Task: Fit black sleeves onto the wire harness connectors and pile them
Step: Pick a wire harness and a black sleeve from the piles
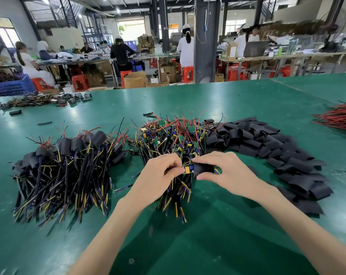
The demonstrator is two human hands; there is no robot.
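My left hand [160,171] pinches a small harness connector board [187,169] with a yellow and blue part, just above the green table. My right hand [219,169] pinches a black sleeve [205,168] whose open end is over the board's right end. Behind my hands lies the heap of bare harnesses [174,135] with green boards and red, black, yellow wires. To the left sits the pile of sleeved harnesses [69,165]. To the right spreads a heap of loose black sleeves [277,147].
The green table [188,235] stretches far. A bundle of red and black wires [338,118] lies at the right edge. More parts and stray sleeves [49,100] lie at the far left by a blue crate [9,86]. People work at benches behind.
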